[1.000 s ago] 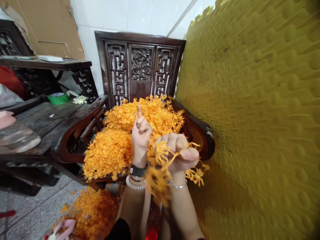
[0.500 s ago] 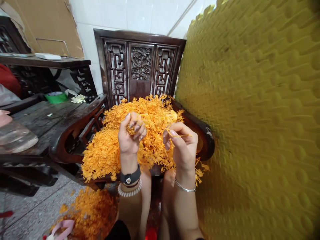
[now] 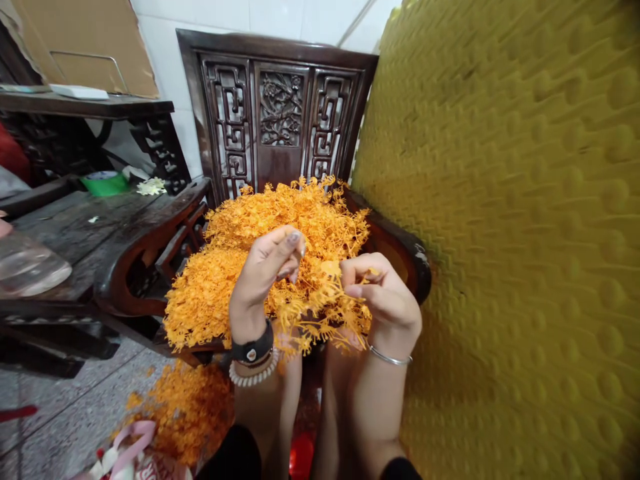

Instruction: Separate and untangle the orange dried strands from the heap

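A heap of orange plastic flower sprigs [image 3: 235, 267] fills the seat of a carved dark wooden chair [image 3: 277, 107]. My left hand [image 3: 263, 273] hovers over the heap with fingers pinched together at the tips. My right hand [image 3: 385, 297] is closed around a branching orange sprig [image 3: 320, 300] that hangs between the two hands. A black wristband and a bead bracelet sit on my left wrist, a thin bangle on my right.
A big yellow bumpy foam sheet [image 3: 510, 233] stands close on the right. More orange sprigs [image 3: 187, 410] lie on the floor at lower left beside a pink-handled bag [image 3: 133, 453]. A dark wooden bench [image 3: 75, 227] with green tape [image 3: 103, 183] is on the left.
My left hand went from pointing up to pinching sprigs. My right hand dropped a loose bunch, picked a single stem, and now grips a branching sprig. The camera tilted down slightly.
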`<state>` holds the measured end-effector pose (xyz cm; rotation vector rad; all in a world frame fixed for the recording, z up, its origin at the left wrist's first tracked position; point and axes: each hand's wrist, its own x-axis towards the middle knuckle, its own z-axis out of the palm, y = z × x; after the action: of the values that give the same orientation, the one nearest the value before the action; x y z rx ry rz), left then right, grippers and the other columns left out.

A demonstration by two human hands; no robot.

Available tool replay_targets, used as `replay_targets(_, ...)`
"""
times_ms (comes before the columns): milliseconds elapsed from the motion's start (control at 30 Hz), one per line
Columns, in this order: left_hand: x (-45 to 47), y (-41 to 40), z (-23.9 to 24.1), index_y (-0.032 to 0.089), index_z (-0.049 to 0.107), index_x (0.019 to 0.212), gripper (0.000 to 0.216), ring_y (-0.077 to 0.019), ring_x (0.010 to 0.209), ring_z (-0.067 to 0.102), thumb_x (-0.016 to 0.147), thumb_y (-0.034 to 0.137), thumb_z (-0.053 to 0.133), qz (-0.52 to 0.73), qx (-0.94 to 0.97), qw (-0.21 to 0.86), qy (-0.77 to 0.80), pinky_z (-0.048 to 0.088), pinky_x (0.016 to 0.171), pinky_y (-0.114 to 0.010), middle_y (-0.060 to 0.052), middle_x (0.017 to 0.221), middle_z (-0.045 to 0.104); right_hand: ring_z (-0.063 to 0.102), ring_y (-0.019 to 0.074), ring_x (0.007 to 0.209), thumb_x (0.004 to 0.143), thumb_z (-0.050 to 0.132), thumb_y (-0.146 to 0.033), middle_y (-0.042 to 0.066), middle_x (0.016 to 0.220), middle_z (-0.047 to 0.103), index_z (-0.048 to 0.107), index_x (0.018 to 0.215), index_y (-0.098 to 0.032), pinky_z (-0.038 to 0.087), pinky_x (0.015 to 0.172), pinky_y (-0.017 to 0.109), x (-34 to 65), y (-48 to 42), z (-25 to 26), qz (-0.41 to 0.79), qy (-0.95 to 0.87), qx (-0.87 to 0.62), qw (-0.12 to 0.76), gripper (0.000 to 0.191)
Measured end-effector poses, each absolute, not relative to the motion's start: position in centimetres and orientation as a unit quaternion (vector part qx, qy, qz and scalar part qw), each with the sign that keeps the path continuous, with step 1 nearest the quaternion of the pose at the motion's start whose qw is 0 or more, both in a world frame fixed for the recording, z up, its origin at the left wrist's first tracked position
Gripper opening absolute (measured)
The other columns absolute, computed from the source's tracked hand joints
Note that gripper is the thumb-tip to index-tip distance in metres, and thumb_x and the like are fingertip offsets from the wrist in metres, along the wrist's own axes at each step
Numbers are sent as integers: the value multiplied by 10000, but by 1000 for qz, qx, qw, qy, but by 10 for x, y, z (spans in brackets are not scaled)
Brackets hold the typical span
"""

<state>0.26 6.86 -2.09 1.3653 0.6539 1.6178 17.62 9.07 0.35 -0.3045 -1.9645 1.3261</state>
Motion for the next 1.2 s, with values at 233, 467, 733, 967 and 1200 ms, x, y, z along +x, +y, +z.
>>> replay_targets(233, 14, 61, -17, 184, 547, 602, 536, -106, 465, 362, 809, 645, 369, 555, 650, 448, 264, 283, 428, -257, 6, 519, 400, 264, 41, 457, 726, 578, -225, -67, 476, 342, 472, 529, -159, 204, 434, 217, 175, 88, 10, 461, -784, -206, 360, 234)
replay_targets(467, 12, 66, -14, 201, 536, 623, 223, -102, 518, 367, 787, 338, 601, 628, 625, 353, 302, 305, 475, -238, 26, 572, 407, 352, 34, 374, 834, 513, -306, -70, 428, 405, 473, 590, -165, 272, 388, 192, 175, 85, 7, 504, -756, -231, 348, 285)
replay_targets(733, 20, 74, -17, 171, 475, 562, 305, -82, 506, 324, 795, 326, 596, 676, 586, 329, 303, 272, 476, -233, 32, 543, 369, 493, 43, 431, 764, 627, -259, -40, 537, 529, 558, 667, -142, 381, 419, 163, 164, 75, 12, 507, -751, -253, 338, 167)
replay_targets(967, 44, 63, -11, 195, 298, 581, 458, -70, 412, 203, 774, 518, 559, 754, 436, 446, 204, 195, 359, -226, 48, 517, 238, 399, 31, 255, 739, 633, -293, -83, 407, 472, 539, 656, -160, 271, 259, 134, 152, 80, 0, 671, -654, -110, 332, 184)
replay_targets(1200, 66, 77, -12, 207, 260, 602, 474, -70, 400, 114, 835, 585, 426, 784, 390, 439, 199, 208, 305, -217, 46, 530, 185, 233, -3, 197, 761, 591, -254, -112, 324, 368, 567, 628, -175, 159, 231, 119, 161, 98, -9, 713, -581, 68, 386, 156)
